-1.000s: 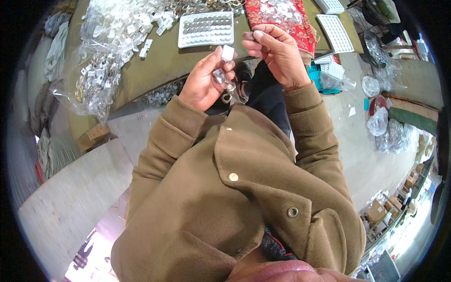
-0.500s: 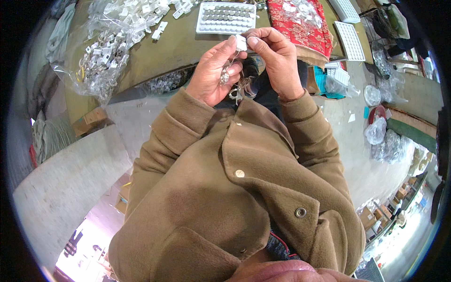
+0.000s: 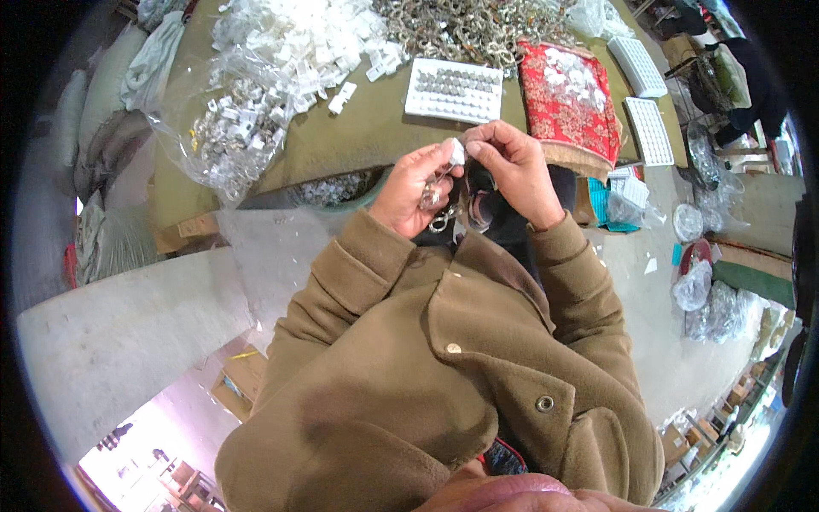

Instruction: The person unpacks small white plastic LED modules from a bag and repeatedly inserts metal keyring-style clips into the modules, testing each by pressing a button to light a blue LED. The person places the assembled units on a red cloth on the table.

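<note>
Head view: right hand [image 3: 516, 171] has closed the gap seen a second ago, when it stood apart from the left hand [image 3: 411, 188]; its fingertips now meet the white piece [image 3: 457, 153], much as half a second ago. View has shifted too: more of the table's far side shows, including a heap of metal rings [image 3: 465, 30] that was mostly cut off before.

White piece sits between the hands, off the near edge of the table [image 3: 375, 124], above the person's lap. Left hand grasps it, thumb and forefinger pinching its left side, remaining fingers curled. From it a clear bit [image 3: 431, 197] lies against the left fingers, and a metal ring [image 3: 439, 224] hangs below them. Right thumb and forefinger are drawn together at the piece's right side; cannot tell whether they grip it or something small against it.

Beyond the hands, on the table: white tray [image 3: 444, 104], its far rows filled with grey discs [image 3: 461, 82], near rows pale. Red patterned cloth [image 3: 546, 119] to the right of it, bearing loose white bits [image 3: 573, 78]. Far left, a heap of white pieces [image 3: 294, 43]; nearer, an open clear bag [image 3: 235, 179] of similar parts, overhanging the table edge. One more pale tray [image 3: 650, 132] at the right.
</note>
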Demonstrator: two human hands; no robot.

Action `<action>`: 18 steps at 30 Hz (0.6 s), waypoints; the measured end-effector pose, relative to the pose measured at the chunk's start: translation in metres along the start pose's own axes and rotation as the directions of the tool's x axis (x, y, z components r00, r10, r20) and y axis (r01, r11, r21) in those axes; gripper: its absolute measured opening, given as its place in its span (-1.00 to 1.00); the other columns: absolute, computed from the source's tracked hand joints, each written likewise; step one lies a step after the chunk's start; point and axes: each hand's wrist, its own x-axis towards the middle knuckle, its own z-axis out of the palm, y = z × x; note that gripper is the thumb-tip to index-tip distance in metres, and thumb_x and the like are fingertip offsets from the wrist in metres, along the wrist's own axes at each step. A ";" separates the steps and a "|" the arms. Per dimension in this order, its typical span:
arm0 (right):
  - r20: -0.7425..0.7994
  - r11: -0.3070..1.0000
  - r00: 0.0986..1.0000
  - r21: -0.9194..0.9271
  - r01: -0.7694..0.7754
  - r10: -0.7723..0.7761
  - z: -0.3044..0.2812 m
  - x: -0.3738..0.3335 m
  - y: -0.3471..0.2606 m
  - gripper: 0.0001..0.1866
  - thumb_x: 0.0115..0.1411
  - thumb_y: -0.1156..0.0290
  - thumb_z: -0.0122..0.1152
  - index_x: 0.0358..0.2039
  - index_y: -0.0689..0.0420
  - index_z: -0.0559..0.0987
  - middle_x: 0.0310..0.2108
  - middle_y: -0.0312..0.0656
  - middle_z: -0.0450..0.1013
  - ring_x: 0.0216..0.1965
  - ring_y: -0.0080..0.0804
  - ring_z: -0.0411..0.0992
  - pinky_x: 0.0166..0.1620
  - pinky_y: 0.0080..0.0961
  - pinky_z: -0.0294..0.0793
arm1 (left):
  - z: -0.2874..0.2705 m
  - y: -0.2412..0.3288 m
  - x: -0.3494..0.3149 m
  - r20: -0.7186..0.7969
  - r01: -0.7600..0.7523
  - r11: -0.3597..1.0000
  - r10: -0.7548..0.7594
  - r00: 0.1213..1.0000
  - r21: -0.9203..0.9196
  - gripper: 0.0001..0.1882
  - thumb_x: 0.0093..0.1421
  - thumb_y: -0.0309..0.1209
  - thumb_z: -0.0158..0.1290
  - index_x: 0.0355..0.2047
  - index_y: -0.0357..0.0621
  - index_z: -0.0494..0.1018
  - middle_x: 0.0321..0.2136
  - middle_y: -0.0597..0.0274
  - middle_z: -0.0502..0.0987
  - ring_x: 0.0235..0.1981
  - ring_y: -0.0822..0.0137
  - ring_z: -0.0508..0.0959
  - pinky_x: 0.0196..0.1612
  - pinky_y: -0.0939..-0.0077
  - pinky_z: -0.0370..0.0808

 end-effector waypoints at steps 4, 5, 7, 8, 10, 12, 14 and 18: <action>0.055 0.994 0.996 -0.082 0.074 -0.070 -0.002 0.001 0.002 -0.93 0.27 0.54 0.10 -0.26 0.25 0.50 -0.30 -0.35 0.47 -0.26 -0.69 0.36 -0.17 -0.66 0.40 | -0.002 0.000 0.002 -0.001 0.008 1.000 -0.008 1.000 0.016 -0.78 0.36 -0.24 -0.05 -0.24 -0.13 0.41 -0.46 0.37 0.44 -0.72 0.70 0.24 -0.74 0.84 0.13; 0.058 0.991 0.996 -0.105 0.080 -0.074 -0.001 0.002 0.003 -0.93 0.27 0.54 0.10 -0.26 0.25 0.50 -0.30 -0.35 0.47 -0.27 -0.69 0.36 -0.17 -0.66 0.40 | -0.002 -0.001 0.003 -0.008 0.013 1.000 -0.012 1.000 0.016 -0.79 0.36 -0.24 -0.05 -0.24 -0.12 0.41 -0.46 0.38 0.44 -0.72 0.70 0.24 -0.74 0.84 0.13; 0.047 0.980 0.996 -0.180 0.089 -0.082 -0.001 0.002 0.005 -0.92 0.24 0.58 0.09 -0.25 0.26 0.49 -0.30 -0.28 0.48 -0.26 -0.63 0.39 -0.17 -0.63 0.42 | -0.002 -0.001 0.005 -0.015 0.014 0.999 -0.013 1.000 0.038 -0.79 0.35 -0.24 -0.04 -0.24 -0.10 0.42 -0.45 0.38 0.46 -0.70 0.71 0.26 -0.72 0.84 0.16; 0.007 0.969 0.989 -0.200 0.146 -0.147 0.001 0.001 0.005 -0.91 0.20 0.59 0.10 -0.26 0.25 0.49 -0.34 -0.23 0.48 -0.30 -0.52 0.43 -0.20 -0.57 0.43 | -0.001 -0.001 0.006 -0.013 0.013 0.999 -0.012 1.000 0.035 -0.80 0.35 -0.23 -0.04 -0.24 -0.09 0.42 -0.44 0.37 0.47 -0.70 0.71 0.26 -0.71 0.84 0.17; -0.058 0.932 0.958 -0.254 0.257 -0.280 0.005 0.002 0.005 -0.88 0.13 0.60 0.12 -0.28 0.25 0.50 -0.42 -0.11 0.48 -0.37 -0.31 0.49 -0.27 -0.47 0.45 | 0.002 -0.002 0.009 -0.026 -0.030 0.996 0.033 0.999 0.084 -0.80 0.35 -0.23 -0.04 -0.23 -0.09 0.43 -0.43 0.37 0.49 -0.67 0.69 0.30 -0.68 0.83 0.22; -0.021 0.895 0.948 -0.338 0.291 -0.316 0.003 0.003 0.001 -0.88 0.11 0.60 0.13 -0.30 0.25 0.50 -0.40 -0.08 0.48 -0.34 -0.16 0.48 -0.25 -0.41 0.46 | 0.007 -0.001 0.010 -0.061 -0.075 0.988 0.084 0.995 0.138 -0.79 0.35 -0.23 -0.04 -0.21 -0.09 0.43 -0.43 0.36 0.50 -0.64 0.68 0.35 -0.65 0.82 0.26; 0.019 0.851 0.942 -0.422 0.312 -0.336 -0.002 0.006 -0.006 -0.87 0.08 0.60 0.14 -0.31 0.25 0.50 -0.38 -0.06 0.48 -0.31 -0.01 0.48 -0.23 -0.35 0.48 | 0.015 0.000 0.010 -0.099 -0.112 0.972 0.135 0.986 0.205 -0.78 0.36 -0.23 -0.06 -0.18 -0.10 0.44 -0.43 0.36 0.51 -0.61 0.66 0.39 -0.62 0.82 0.30; 0.205 0.854 0.919 -0.343 0.391 -0.338 -0.021 0.023 -0.020 -0.83 0.12 0.52 0.19 -0.25 0.22 0.56 -0.36 -0.10 0.51 -0.34 -0.21 0.50 -0.24 -0.42 0.49 | 0.028 0.017 0.004 -0.022 -0.152 0.944 0.165 0.986 0.292 -0.74 0.38 -0.24 -0.11 -0.12 -0.13 0.44 -0.47 0.38 0.50 -0.60 0.65 0.41 -0.59 0.82 0.32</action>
